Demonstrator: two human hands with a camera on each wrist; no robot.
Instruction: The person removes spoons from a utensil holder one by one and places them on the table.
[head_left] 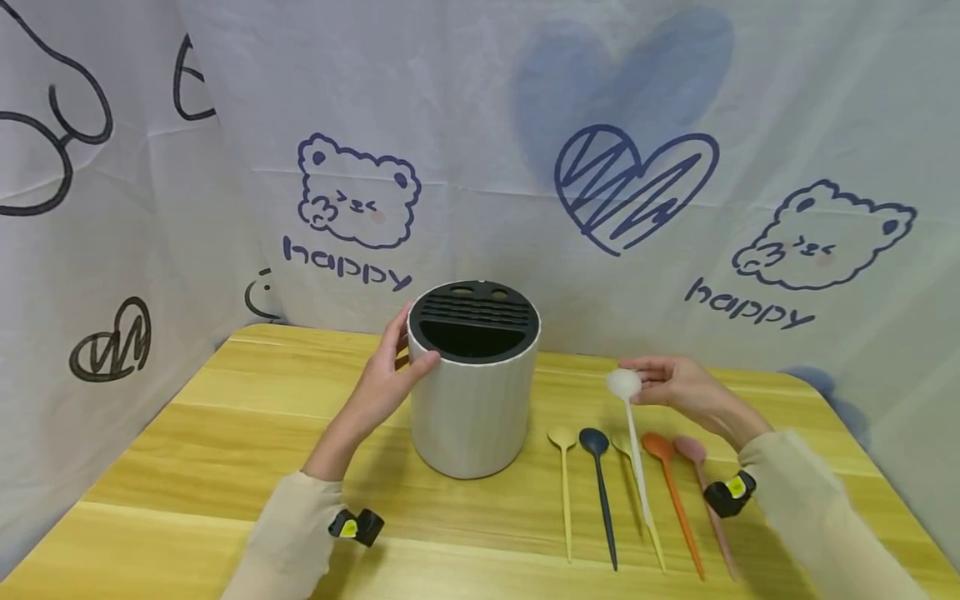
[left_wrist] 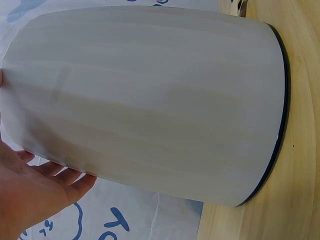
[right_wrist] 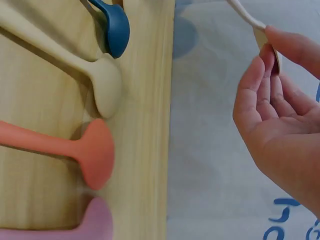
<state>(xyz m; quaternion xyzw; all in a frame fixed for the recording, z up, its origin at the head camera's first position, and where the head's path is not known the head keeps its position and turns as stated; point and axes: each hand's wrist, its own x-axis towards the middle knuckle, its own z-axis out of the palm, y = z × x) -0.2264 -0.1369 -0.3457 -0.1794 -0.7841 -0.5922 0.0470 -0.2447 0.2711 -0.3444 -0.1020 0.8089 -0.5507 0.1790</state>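
Note:
A white spoon (head_left: 633,437) hangs handle down from my right hand (head_left: 678,392), its bowl pinched between thumb and fingers. In the right wrist view the right hand (right_wrist: 285,115) has the thumb on one face of that bowl. My left hand (head_left: 386,375) holds the white utensil holder (head_left: 471,417), thumb at the black lid's rim and fingers along the left side. On the table below the white spoon lie a pale yellow spoon (head_left: 565,492), a dark blue spoon (head_left: 602,483), a second yellow spoon (head_left: 621,442), an orange spoon (head_left: 677,496) and a pink spoon (head_left: 715,508).
The holder's black lid (head_left: 476,321) has a wide half-round opening in front, narrow slots behind and small holes at the back. The wooden table (head_left: 202,467) meets a white cloth (head_left: 465,125) printed with bears and hearts along its back edge.

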